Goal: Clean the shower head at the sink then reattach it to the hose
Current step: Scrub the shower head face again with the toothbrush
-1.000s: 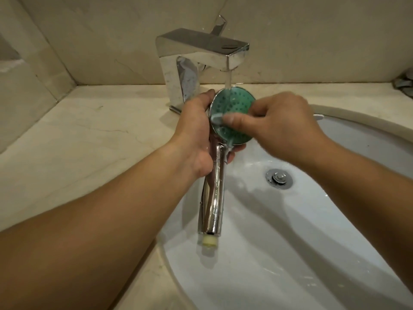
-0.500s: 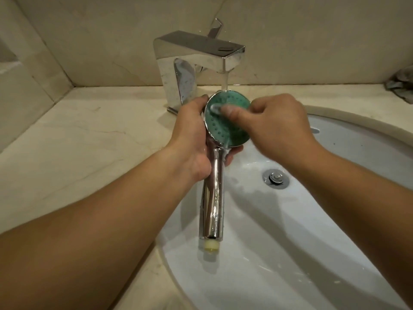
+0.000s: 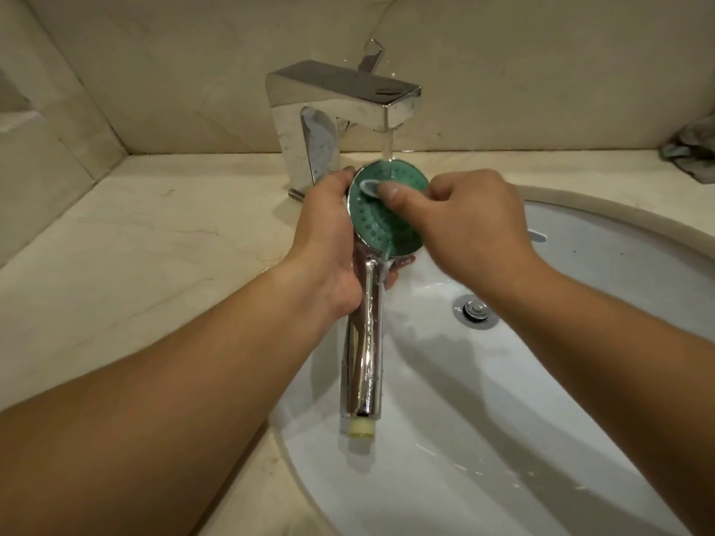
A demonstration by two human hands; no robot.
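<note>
The shower head [image 3: 381, 226] has a round green spray face and a long chrome handle that ends in a cream threaded tip. It is held over the white sink [image 3: 522, 439], face up under the water stream from the chrome faucet [image 3: 332, 98]. My left hand [image 3: 329, 241] grips the neck just below the face. My right hand [image 3: 472, 222] has its fingers curled, and its thumb presses on the upper left of the green face, where water pools. No hose is in view.
The sink's metal drain [image 3: 474, 309] lies right of the handle. A beige stone counter [image 3: 135, 265] surrounds the basin and meets the wall behind the faucet. A crumpled grey cloth [image 3: 692, 148] lies at the far right on the counter.
My right thumb has slid from the lower left of the green face up toward its top left, under the stream. My left hand keeps the same grip.
</note>
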